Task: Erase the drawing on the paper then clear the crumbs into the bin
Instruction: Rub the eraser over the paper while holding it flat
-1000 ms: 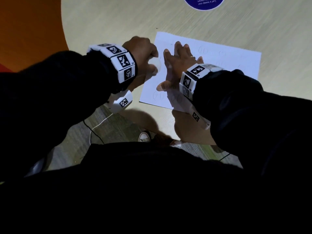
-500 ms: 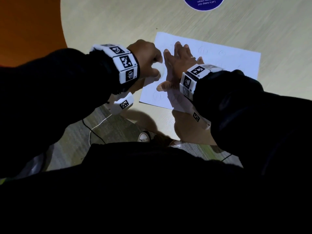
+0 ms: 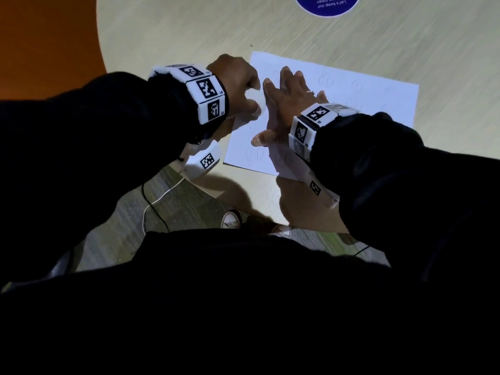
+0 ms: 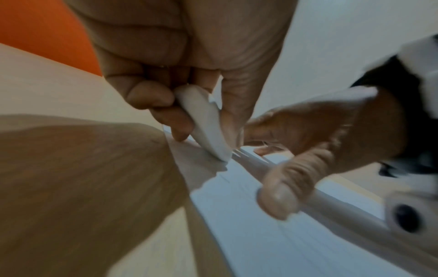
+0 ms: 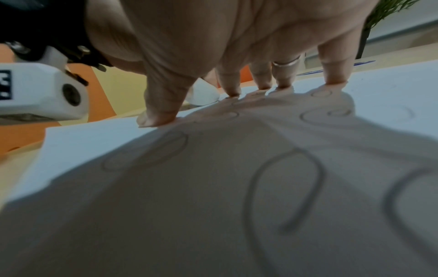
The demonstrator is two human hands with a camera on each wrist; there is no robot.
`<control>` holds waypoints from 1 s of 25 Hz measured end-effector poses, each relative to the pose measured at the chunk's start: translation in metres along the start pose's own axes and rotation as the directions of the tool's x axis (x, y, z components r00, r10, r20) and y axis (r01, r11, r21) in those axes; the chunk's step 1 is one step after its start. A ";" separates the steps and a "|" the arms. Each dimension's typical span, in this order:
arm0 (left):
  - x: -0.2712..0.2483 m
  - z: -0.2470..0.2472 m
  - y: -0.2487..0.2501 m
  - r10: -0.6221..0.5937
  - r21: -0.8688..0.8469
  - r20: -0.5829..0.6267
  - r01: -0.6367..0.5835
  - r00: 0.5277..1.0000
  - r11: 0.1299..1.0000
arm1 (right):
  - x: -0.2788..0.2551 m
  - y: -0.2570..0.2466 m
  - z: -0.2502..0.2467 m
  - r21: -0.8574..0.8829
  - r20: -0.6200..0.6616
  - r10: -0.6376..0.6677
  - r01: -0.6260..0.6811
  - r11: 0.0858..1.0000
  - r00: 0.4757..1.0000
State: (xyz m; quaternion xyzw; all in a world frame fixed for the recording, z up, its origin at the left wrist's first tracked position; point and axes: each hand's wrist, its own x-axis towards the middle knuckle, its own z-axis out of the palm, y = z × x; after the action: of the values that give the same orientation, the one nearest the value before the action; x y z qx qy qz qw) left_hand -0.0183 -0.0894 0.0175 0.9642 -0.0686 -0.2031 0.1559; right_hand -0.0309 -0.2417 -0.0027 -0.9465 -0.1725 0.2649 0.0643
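The left hand (image 3: 235,82) pinches the white eraser (image 4: 206,123) against the paper (image 3: 351,104), while the right hand (image 3: 289,104) presses flat, fingers straight, on it.

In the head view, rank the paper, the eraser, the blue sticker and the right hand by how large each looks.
Largest to smallest as they appear:
1. paper, though partly covered by the hands
2. right hand
3. blue sticker; cut off by the frame edge, so its place against the hand is unsure
4. eraser, mostly hidden in the left hand
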 end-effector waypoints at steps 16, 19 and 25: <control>0.001 -0.003 0.001 -0.026 0.010 -0.011 0.026 1.000 1.000 | 0.002 0.000 -0.001 0.017 -0.008 0.013 -0.013 1.000 1.000; -0.007 0.005 0.002 0.014 0.043 0.050 -0.016 0.999 0.999 | 0.003 0.000 0.000 0.031 -0.032 0.019 -0.018 0.999 0.999; 0.004 -0.005 0.001 0.000 0.044 -0.007 0.000 1.000 0.999 | 0.000 0.000 -0.002 0.011 0.014 0.019 -0.020 1.000 1.000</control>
State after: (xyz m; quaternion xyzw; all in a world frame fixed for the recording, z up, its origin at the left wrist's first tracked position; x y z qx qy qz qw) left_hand -0.0121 -0.0896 0.0207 0.9681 -0.0724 -0.1983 0.1350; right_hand -0.0295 -0.2416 -0.0009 -0.9460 -0.1623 0.2729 0.0656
